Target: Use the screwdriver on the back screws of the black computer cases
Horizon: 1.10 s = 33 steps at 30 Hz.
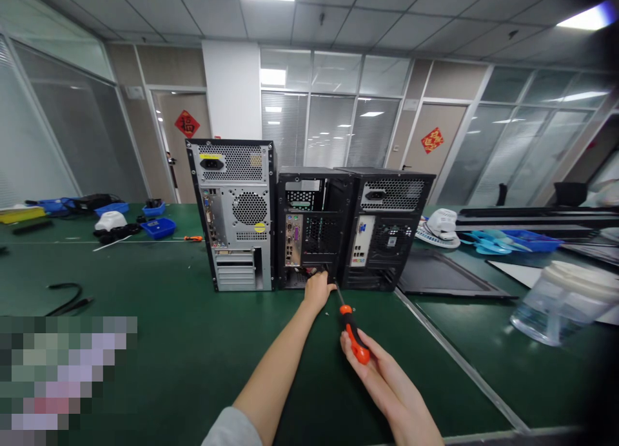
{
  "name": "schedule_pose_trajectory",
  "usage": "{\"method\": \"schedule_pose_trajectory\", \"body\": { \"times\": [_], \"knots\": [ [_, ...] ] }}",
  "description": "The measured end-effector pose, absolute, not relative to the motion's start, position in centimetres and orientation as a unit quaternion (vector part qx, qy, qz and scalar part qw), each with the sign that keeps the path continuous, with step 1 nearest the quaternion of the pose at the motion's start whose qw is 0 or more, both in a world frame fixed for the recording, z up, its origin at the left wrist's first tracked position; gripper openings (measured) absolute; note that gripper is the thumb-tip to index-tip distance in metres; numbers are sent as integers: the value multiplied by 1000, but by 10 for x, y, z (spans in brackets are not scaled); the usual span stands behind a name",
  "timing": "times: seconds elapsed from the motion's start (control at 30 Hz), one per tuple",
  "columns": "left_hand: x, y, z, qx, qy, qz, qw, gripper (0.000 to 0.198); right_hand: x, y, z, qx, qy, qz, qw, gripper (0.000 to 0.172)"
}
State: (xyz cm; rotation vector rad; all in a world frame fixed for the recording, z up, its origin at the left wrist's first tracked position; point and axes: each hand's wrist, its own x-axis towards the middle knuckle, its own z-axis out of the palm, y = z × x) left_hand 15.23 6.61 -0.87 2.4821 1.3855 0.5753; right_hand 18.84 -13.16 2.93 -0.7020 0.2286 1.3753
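Three computer towers stand side by side with their rear panels toward me. The middle computer tower (322,236) has an open gap at its top. At its lower rear is my left hand (318,290), whose fingertips are hidden at the case's slots, so what they hold does not show. My right hand (374,362) grips an orange and black screwdriver (355,336) by the handle, its shaft slanting up to the tower's lower right edge. On either side are the silver-backed computer tower (232,217) and the black computer tower (387,230).
Blue trays (158,227), a white mask (110,222) and a second screwdriver (193,238) lie at left. A black cable (72,298) is nearer me. Rightward are a black side panel (449,275), a clear plastic jar (561,304) and a blue tray (532,241).
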Motion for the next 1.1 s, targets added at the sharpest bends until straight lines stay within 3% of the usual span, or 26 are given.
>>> {"method": "schedule_pose_trajectory", "body": {
  "times": [0.6, 1.1],
  "knots": [
    [151, 64, -5, 851, 474, 193, 122, 28, 189, -133, 30, -319, 82, 661, 674, 20],
    [153, 67, -9, 849, 474, 200, 119, 28, 193, -135, 28, -288, 96, 676, 672, 34]
  ]
}}
